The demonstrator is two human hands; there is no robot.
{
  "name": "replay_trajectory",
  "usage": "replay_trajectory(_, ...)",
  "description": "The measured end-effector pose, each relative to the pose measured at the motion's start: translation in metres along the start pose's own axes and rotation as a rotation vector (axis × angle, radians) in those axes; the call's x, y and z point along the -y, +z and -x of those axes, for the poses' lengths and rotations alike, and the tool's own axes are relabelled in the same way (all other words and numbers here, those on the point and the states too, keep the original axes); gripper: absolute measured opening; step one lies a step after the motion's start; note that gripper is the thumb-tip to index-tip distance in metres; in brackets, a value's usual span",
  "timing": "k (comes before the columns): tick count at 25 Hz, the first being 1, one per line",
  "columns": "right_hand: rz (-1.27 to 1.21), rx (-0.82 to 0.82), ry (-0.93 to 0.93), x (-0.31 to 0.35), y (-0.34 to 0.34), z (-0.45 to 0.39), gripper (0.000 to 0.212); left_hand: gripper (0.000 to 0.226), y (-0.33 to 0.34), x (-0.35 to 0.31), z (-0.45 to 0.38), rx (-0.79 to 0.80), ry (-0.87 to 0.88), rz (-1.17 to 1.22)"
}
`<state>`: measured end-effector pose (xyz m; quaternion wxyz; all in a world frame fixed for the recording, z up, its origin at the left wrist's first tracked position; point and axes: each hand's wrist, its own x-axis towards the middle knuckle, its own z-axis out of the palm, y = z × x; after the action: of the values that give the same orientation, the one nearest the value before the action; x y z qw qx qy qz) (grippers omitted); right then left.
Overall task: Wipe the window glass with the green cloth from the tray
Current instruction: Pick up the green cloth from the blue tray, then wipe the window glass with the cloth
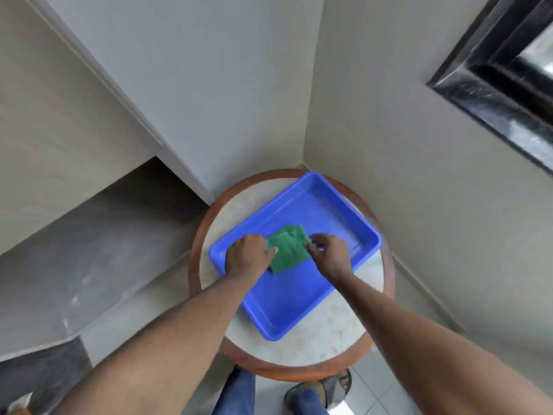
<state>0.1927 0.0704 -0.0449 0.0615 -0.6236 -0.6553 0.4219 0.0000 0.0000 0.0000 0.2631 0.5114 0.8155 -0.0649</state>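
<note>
A round table (pixel 323 339) with a pale marbled top and a reddish-brown wooden rim stands in a room corner where two plain grey-beige walls meet. A blue tray (pixel 287 307) lies slantwise on the tabletop, its far corner reaching toward the table's far edge and its near corner toward the near edge. The green cloth (pixel 288 250), folded into a rough square, sits in the tray close to its left rim. The left hand (pixel 248 256) covers the cloth's left edge, fingers curled down onto it with the thumb on top. The right hand (pixel 329 254) pinches the cloth's right edge between thumb and fingertips, the other fingers loosely bent. A black window frame (pixel 490 85) cuts across the right wall at top right, with a sliver of glass (pixel 538 52) showing. Left of the table, grey stone steps (pixel 98 235) rise along the wall. At the table's near edge are jeans and a sandalled foot (pixel 326 387) on light floor tiles.
</note>
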Motion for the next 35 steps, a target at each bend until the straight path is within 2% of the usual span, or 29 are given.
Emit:
replay_trajectory(2,0.021,0.082,0.098,-0.003,0.025,-0.023,0.064,0.055,0.02,0.006,-0.028,0.043,-0.208,0.137)
replay_trajectory(4,0.051,0.098,0.175,-0.008,0.042,-0.045,0.069,0.063,0.036,0.007,-0.058,0.152,-0.342,0.25)
replay_trajectory(7,-0.019,0.056,0.258,-0.021,0.059,-0.064,0.048,0.075,0.06,0.003,-0.087,0.255,-0.435,0.485)
replay_trajectory(8,-0.072,0.086,0.279,-0.023,0.057,-0.066,0.039,0.071,0.063,0.002,-0.092,0.251,-0.435,0.571)
replay_trajectory(10,-0.353,0.151,0.36,-0.021,0.042,-0.073,0.031,0.05,0.058,0.0,-0.103,0.2,-0.386,0.723)
replay_trajectory(12,-0.741,0.205,0.423,-0.004,0.004,-0.067,0.033,0.05,0.03,-0.014,-0.107,0.153,-0.272,0.852)
replay_trajectory(14,-1.057,0.248,0.385,0.021,-0.052,-0.057,0.035,0.051,-0.023,-0.051,-0.105,0.137,-0.138,1.022)
replay_trajectory(17,-1.352,0.183,0.215,0.073,-0.155,-0.036,0.027,0.04,-0.137,-0.138,-0.086,0.076,0.034,1.307)
replay_trajectory(19,-1.465,0.118,0.017,0.113,-0.238,-0.01,0.025,0.031,-0.227,-0.203,-0.057,0.019,0.202,1.401)
replay_trajectory(24,-1.532,0.022,-0.501,0.211,-0.459,0.099,0.026,0.028,-0.443,-0.339,0.074,-0.123,0.687,1.407)
replay_trajectory(26,-1.517,0.014,-0.633,0.247,-0.544,0.145,0.034,0.027,-0.517,-0.389,0.128,-0.188,0.863,1.378)
replay_trajectory(29,-1.418,-0.044,-0.724,0.293,-0.643,0.215,0.035,0.025,-0.607,-0.451,0.2,-0.23,1.064,1.35)
replay_trajectory(33,-1.328,-0.314,-0.764,0.336,-0.726,0.269,0.028,0.018,-0.676,-0.512,0.241,-0.141,1.264,1.395)
replay_trajectory(34,-1.316,-0.389,-0.781,0.342,-0.738,0.278,0.026,0.017,-0.687,-0.525,0.246,-0.163,1.311,1.401)
replay_trajectory(35,-1.281,-0.471,-0.795,0.346,-0.75,0.283,0.025,0.017,-0.696,-0.537,0.246,-0.261,1.37,1.37)
